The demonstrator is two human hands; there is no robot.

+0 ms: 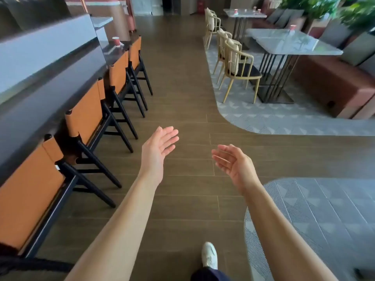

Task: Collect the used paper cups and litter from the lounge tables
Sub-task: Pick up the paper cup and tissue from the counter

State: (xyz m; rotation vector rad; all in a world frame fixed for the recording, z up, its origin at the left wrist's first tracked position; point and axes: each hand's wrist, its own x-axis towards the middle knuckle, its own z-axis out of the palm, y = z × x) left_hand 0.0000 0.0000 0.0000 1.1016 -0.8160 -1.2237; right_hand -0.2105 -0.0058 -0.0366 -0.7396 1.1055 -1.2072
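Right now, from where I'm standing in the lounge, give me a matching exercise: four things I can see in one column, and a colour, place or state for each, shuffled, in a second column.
Column one:
1. paper cup on the left
2. bar chairs
3. shoe
4. left hand

Column two:
A. white
B. orange backs
C. standing on the dark counter
D. open, holding nothing

Pairs: 1-C, 2-B, 3-A, 4-D.
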